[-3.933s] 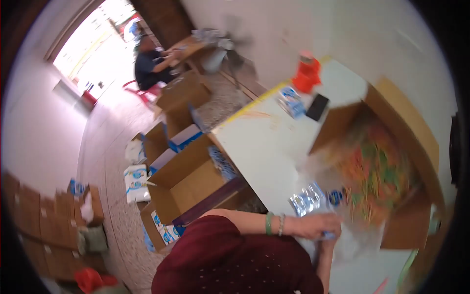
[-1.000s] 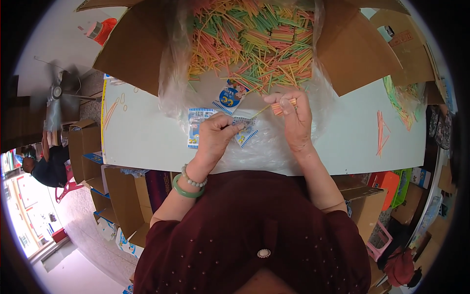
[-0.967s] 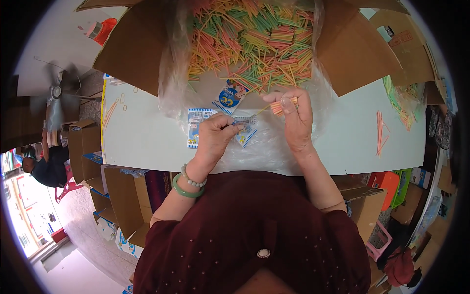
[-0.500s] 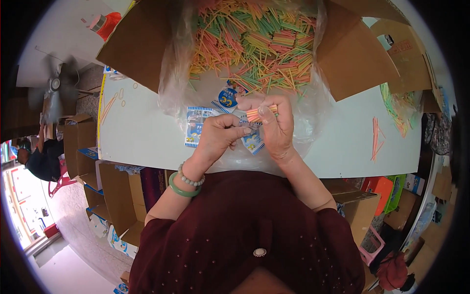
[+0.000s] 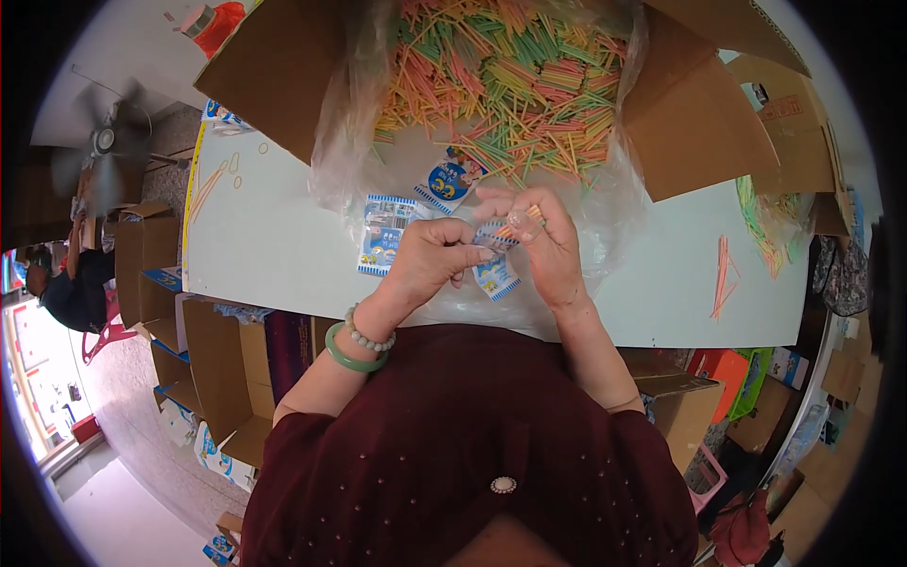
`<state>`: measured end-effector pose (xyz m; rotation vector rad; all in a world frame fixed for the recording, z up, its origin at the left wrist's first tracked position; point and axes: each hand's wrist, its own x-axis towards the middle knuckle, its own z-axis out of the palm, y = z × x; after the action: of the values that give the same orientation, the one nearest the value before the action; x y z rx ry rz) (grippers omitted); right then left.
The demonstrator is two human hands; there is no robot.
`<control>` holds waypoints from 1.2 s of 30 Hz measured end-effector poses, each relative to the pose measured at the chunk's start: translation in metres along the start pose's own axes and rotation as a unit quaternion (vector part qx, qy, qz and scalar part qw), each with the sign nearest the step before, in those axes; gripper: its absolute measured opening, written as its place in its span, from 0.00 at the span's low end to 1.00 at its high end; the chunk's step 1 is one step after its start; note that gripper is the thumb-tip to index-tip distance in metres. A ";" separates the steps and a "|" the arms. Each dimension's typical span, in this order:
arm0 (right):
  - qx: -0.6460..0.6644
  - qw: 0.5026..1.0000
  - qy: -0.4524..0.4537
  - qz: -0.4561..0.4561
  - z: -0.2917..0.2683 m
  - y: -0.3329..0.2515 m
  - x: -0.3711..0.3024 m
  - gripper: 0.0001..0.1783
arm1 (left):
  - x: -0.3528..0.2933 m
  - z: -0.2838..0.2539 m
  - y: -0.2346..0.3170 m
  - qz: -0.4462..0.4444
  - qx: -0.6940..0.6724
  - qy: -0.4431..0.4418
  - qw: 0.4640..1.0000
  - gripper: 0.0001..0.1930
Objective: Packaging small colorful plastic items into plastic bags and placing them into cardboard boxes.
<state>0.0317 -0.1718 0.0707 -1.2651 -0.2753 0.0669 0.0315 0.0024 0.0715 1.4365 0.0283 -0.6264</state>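
My left hand (image 5: 430, 255) is closed in a pinch on the edge of a small blue and white packet (image 5: 496, 276). Beside it my right hand (image 5: 548, 248) grips a small bundle of thin pink and yellow sticks (image 5: 531, 219). The bundle slants down toward the packet's upper end; whether its tips are inside, I cannot tell. Another blue and white packet (image 5: 444, 180) lies just beyond my hands. More flat packets (image 5: 383, 236) rest on the table left of my left hand.
A cardboard box with spread flaps (image 5: 699, 123) stands ahead, its clear plastic liner (image 5: 345, 161) spilling onto the white table (image 5: 274, 255). Loose pastel sticks (image 5: 501, 85) fill it. Rubber bands (image 5: 236, 170) lie at left, a few pink sticks (image 5: 724, 279) at right. An open carton (image 5: 227, 369) stands below the table edge.
The stick bundle has turned from nearly level to slanted and dropped against the packet's upper end. Both hands stay close together. The whole view has shifted slightly.
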 end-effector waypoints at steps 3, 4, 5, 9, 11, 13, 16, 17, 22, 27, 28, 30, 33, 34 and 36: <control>-0.072 0.997 -0.018 0.010 0.000 0.003 -0.001 0.09 | 0.000 -0.001 -0.001 -0.002 0.009 -0.004 1.000 0.05; -0.067 0.997 -0.026 0.032 0.001 0.005 -0.002 0.08 | 0.000 -0.002 -0.001 -0.011 0.021 -0.009 1.000 0.05; -0.062 0.996 -0.035 0.053 0.002 0.007 -0.003 0.08 | 0.002 0.001 -0.003 -0.012 0.021 -0.009 1.000 0.05; -0.104 0.991 -0.054 0.069 0.004 0.014 -0.008 0.07 | 0.009 0.008 -0.027 0.161 -0.002 0.002 0.987 0.07; -0.338 0.936 -0.080 -0.064 -0.006 0.017 -0.009 0.10 | 0.010 0.006 -0.032 0.180 -0.004 0.004 0.984 0.08; -0.349 0.932 -0.086 -0.049 -0.006 0.005 -0.012 0.13 | 0.007 0.003 -0.033 0.148 -0.081 0.011 0.986 0.10; -0.265 0.964 -0.023 0.002 0.003 -0.002 -0.019 0.20 | 0.005 -0.003 -0.036 0.083 -0.160 0.000 0.984 0.11; -0.165 0.984 0.047 0.037 0.005 -0.003 -0.020 0.22 | 0.004 -0.003 -0.035 0.084 -0.159 -0.001 0.984 0.11; -0.371 0.924 -0.011 0.095 -0.011 0.001 -0.023 0.13 | -0.001 0.000 -0.025 0.131 -0.152 -0.019 0.979 0.13; -0.403 0.915 0.015 0.018 -0.014 0.008 -0.025 0.07 | -0.005 -0.001 -0.021 0.131 -0.159 -0.007 0.978 0.15; -0.354 0.934 0.023 0.050 -0.015 0.014 -0.025 0.07 | -0.004 0.001 -0.020 0.122 -0.165 0.009 0.979 0.15; -0.302 0.949 0.031 0.080 -0.015 0.015 -0.023 0.08 | -0.002 0.003 -0.017 0.107 -0.156 -0.001 0.982 0.16; -0.278 0.958 0.026 0.069 -0.009 0.011 -0.026 0.08 | -0.001 -0.002 -0.027 0.088 -0.110 -0.009 0.990 0.16; -0.224 0.969 0.026 0.100 -0.008 0.012 -0.027 0.08 | 0.001 -0.004 -0.030 0.089 -0.073 -0.008 0.993 0.16; -0.170 0.976 0.027 0.130 -0.006 0.014 -0.029 0.07 | 0.000 -0.007 -0.029 0.126 -0.060 -0.003 0.990 0.14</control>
<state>0.0068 -0.1786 0.0513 -1.6375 -0.0727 0.2170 0.0221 0.0084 0.0439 1.2959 -0.1167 -0.4142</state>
